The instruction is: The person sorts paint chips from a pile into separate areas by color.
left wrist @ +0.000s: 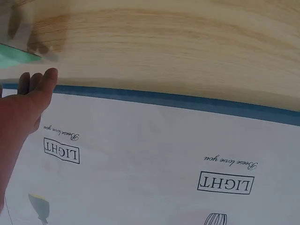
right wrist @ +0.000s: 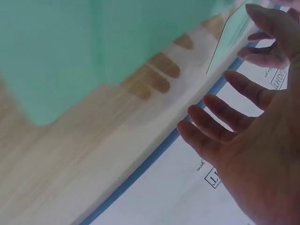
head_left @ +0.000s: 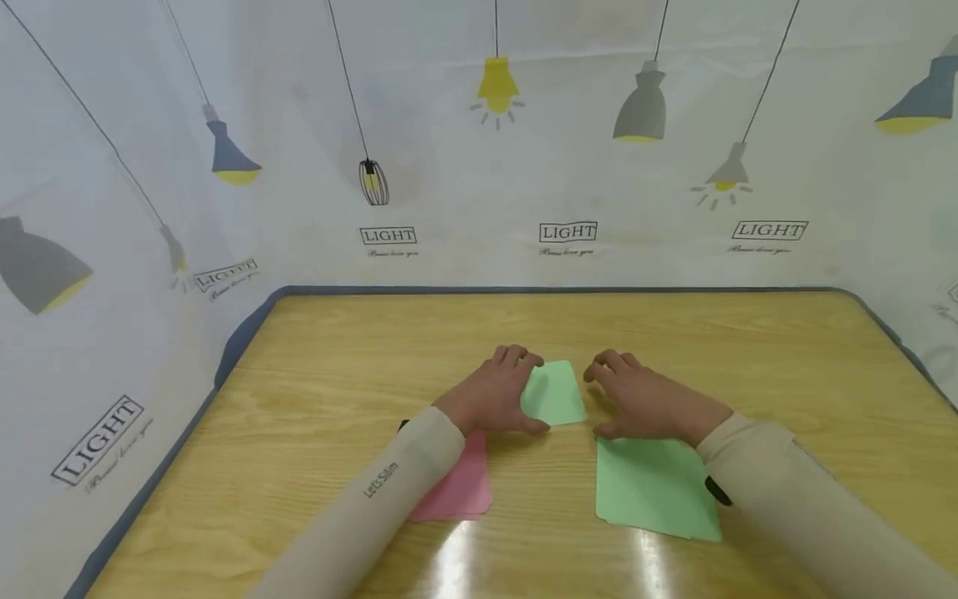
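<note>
A small light-green paper sheet lies on the table between the two hands. My left hand is at its left side, thumb and fingers spread apart and overlapping its edge in the head view. To the right of the sheet, my right hand hovers with its fingers loosely bent and nothing in them. Below that hand sits a larger green stack of paper, its far edge partly covered. Pink paper rests under the left forearm, which hides part of it. The right wrist view shows the right palm facing the table, fingers apart.
The wooden table has a dark blue edge along its back and sides. Behind and beside it rises a pale curtain printed with lamps and the word LIGHT. Light glare shows on the near tabletop.
</note>
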Available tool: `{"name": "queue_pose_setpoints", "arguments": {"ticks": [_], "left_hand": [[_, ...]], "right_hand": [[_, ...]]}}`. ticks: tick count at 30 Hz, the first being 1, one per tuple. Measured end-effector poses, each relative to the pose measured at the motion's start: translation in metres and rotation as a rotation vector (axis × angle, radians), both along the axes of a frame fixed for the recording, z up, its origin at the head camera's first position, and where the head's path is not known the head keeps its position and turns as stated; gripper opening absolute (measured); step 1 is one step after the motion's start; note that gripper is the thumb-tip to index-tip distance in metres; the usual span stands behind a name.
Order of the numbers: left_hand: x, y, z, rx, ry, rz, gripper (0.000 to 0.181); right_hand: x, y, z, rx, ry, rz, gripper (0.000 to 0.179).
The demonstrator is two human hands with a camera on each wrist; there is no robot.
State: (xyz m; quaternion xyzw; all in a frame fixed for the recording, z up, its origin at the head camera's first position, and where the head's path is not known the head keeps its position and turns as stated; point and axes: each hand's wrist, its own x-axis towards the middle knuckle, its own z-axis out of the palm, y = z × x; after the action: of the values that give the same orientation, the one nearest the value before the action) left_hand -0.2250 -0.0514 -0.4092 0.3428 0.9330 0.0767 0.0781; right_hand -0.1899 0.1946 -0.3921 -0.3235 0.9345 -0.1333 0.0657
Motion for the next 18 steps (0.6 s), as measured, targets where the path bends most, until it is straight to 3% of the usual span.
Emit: {"name": "queue_pose_setpoints", "arguments": {"ticks": [6,18], "left_hand": [[-0.005,-0.007,0.001,0.006,-0.039,0.011,0.09],[-0.004,-0.003,0.004,-0.007,-0.122,0.005,0.087]], "right_hand": [[-0.019,-0.019,-0.002,0.005,-0.061,0.016,0.069],[-0.038,-0.03,-0.003,0.08,-0.217,0.007,0.071]]}}
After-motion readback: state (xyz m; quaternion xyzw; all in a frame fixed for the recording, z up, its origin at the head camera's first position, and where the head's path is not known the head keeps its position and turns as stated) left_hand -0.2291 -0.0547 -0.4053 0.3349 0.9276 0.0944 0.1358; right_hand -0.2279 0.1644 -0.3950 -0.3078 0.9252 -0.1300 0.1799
